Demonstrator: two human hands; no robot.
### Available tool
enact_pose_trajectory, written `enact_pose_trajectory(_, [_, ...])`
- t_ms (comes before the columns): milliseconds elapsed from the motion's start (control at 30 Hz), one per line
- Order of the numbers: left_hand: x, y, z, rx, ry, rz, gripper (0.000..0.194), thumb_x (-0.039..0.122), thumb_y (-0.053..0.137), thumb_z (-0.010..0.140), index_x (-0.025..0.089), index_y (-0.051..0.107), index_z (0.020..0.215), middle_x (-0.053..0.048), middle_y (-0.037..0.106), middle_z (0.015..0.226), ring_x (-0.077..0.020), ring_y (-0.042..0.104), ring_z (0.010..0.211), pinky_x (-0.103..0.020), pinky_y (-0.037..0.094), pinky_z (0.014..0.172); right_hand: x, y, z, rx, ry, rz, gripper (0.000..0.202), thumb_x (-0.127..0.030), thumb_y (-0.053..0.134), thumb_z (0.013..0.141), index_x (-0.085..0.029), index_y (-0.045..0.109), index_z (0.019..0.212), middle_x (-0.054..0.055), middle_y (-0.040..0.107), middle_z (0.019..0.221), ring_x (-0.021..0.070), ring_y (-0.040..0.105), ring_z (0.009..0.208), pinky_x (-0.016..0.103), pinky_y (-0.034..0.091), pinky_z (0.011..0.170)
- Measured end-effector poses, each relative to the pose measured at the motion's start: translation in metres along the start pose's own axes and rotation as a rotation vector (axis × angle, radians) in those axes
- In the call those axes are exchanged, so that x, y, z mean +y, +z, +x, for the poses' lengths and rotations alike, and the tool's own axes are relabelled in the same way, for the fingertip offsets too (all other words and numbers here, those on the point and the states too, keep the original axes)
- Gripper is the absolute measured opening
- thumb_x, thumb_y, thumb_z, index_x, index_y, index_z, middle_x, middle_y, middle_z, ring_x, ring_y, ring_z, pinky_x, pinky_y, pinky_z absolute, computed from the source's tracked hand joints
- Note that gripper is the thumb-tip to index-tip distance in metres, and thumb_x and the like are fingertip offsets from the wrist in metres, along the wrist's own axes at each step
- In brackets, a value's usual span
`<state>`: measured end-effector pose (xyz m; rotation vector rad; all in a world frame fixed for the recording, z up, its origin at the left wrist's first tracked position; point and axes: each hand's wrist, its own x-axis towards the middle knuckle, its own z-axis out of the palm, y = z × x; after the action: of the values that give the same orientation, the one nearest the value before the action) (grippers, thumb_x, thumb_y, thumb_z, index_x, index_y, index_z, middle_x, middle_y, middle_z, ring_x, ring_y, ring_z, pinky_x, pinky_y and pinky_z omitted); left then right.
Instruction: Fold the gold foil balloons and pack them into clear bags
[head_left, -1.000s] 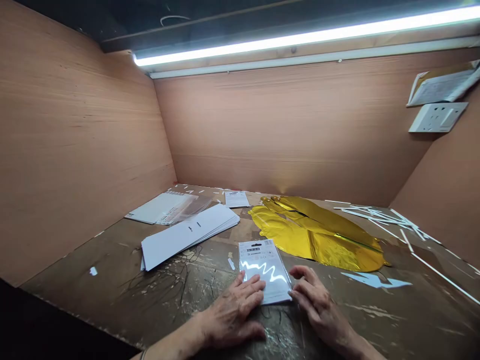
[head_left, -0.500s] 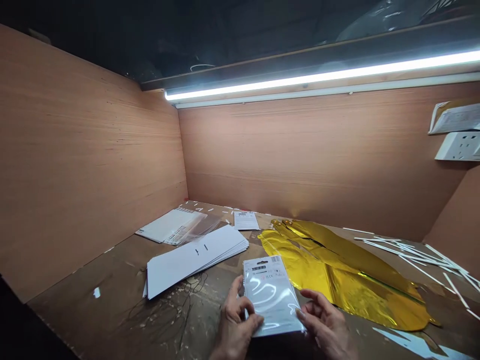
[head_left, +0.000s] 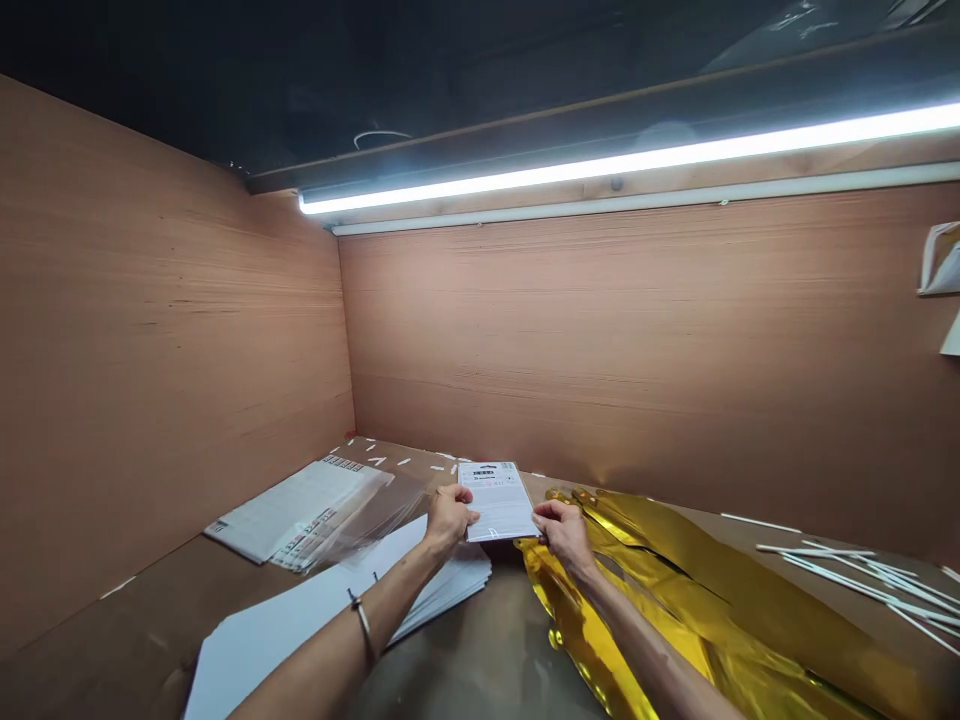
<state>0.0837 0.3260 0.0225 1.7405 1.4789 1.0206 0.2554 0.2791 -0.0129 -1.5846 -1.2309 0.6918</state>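
Near the back of the table, both my hands hold a flat packet [head_left: 496, 503], a printed white card in a clear plastic sleeve with a hanging slot at its top. My left hand [head_left: 450, 514] pinches its left edge, thumb on top. The fingers of my right hand [head_left: 564, 534] close on its lower right corner. Below my left forearm lies a fanned stack of long white cards [head_left: 262, 625], partly covered by the arm. Gold foil sheets [head_left: 720, 595] spread under and beside my right forearm.
Printed sheets in clear sleeves [head_left: 289, 508] lie along the left wall. Thin white sticks [head_left: 870, 575] are scattered at the right. Small white scraps dot the back edge. Wooden panels [head_left: 615, 350] enclose the table, with a light tube [head_left: 622, 165] above.
Both hands have carried the packet forward, from the front of the table to the back, where a similar packet lay and is now hidden. The view has shifted a little.
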Motion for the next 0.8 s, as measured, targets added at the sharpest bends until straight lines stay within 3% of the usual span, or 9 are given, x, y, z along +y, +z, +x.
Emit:
enact_pose_trajectory(133, [-0.016, 0.003, 0.040, -0.031, 0.095, 0.225, 0.020, 0.027, 0.060, 0.067, 0.015, 0.058, 0.083, -0.005, 0.063, 0.079, -0.0206, 0.058, 0.080, -0.028, 0.044, 0.067, 0.007, 0.017, 0.050, -0.028, 0.016, -0.228, 0.023, -0.031, 0.049, 0.082, -0.013, 0.055, 0.095, 0.003, 0.058, 0.094, 0.0130, 0.056, 0.075, 0.029, 0.048, 0.063])
enact_pose_trajectory(200, [-0.029, -0.002, 0.044, -0.040, 0.143, 0.350, 0.036, 0.040, 0.054, 0.072, 0.017, 0.054, 0.100, -0.009, 0.060, 0.099, -0.0270, 0.050, 0.101, -0.036, 0.038, 0.079, 0.009, 0.021, 0.060, -0.025, 0.015, -0.347, 0.023, -0.031, 0.050, 0.082, -0.015, 0.055, 0.097, 0.003, 0.057, 0.098, 0.0142, 0.056, 0.081, 0.031, 0.047, 0.068])
enact_pose_trajectory(267, [-0.041, -0.010, 0.042, -0.055, 0.169, 0.470, 0.049, 0.052, 0.046, 0.073, 0.017, 0.049, 0.107, -0.012, 0.057, 0.107, -0.0315, 0.044, 0.107, -0.041, 0.034, 0.083, 0.007, 0.023, 0.060, -0.005, 0.001, -0.457, 0.019, -0.030, 0.048, 0.082, -0.016, 0.056, 0.093, 0.005, 0.056, 0.099, 0.0159, 0.054, 0.086, 0.033, 0.044, 0.073])
enact_pose_trajectory(400, [-0.059, -0.028, 0.032, -0.095, 0.190, 0.660, 0.045, 0.053, 0.036, 0.078, 0.015, 0.056, 0.092, -0.012, 0.060, 0.095, -0.0296, 0.049, 0.098, -0.039, 0.033, 0.082, -0.009, 0.030, 0.033, 0.039, -0.097, -0.611, 0.026, -0.023, 0.035, 0.085, -0.013, 0.058, 0.089, 0.015, 0.052, 0.106, 0.0242, 0.046, 0.101, 0.035, 0.035, 0.079])
enact_pose_trajectory(467, [-0.064, -0.034, 0.028, -0.112, 0.215, 0.717, 0.039, 0.047, 0.037, 0.080, 0.016, 0.059, 0.085, -0.011, 0.061, 0.091, -0.0270, 0.049, 0.096, -0.036, 0.033, 0.082, -0.018, 0.039, 0.012, -0.018, -0.143, -0.649, 0.029, -0.027, 0.033, 0.085, -0.015, 0.060, 0.084, 0.014, 0.057, 0.096, 0.0239, 0.050, 0.094, 0.032, 0.035, 0.074])
enact_pose_trajectory(533, [-0.066, -0.037, 0.024, -0.123, 0.244, 0.751, 0.035, 0.043, 0.039, 0.081, 0.016, 0.061, 0.084, -0.010, 0.061, 0.090, -0.0249, 0.050, 0.094, -0.033, 0.034, 0.081, -0.025, 0.054, -0.009, -0.114, -0.169, -0.663, 0.032, -0.037, 0.037, 0.082, -0.017, 0.061, 0.074, 0.010, 0.060, 0.083, 0.0218, 0.055, 0.082, 0.029, 0.036, 0.067])
enact_pose_trajectory(600, [-0.069, -0.039, 0.020, -0.120, 0.263, 0.771, 0.034, 0.040, 0.038, 0.082, 0.016, 0.062, 0.084, -0.009, 0.060, 0.089, -0.0229, 0.052, 0.091, -0.030, 0.035, 0.079, -0.029, 0.069, -0.025, -0.173, -0.178, -0.666, 0.034, -0.044, 0.042, 0.078, -0.017, 0.062, 0.072, 0.010, 0.060, 0.082, 0.0224, 0.056, 0.080, 0.029, 0.037, 0.064])
enact_pose_trajectory(800, [-0.077, -0.048, 0.006, -0.094, 0.236, 0.834, 0.032, 0.037, 0.038, 0.082, 0.016, 0.062, 0.083, -0.008, 0.059, 0.090, -0.0202, 0.053, 0.090, -0.027, 0.038, 0.076, -0.034, 0.092, -0.039, -0.215, -0.214, -0.620, 0.030, -0.042, 0.052, 0.072, -0.016, 0.063, 0.083, 0.009, 0.057, 0.095, 0.0243, 0.050, 0.093, 0.034, 0.036, 0.078])
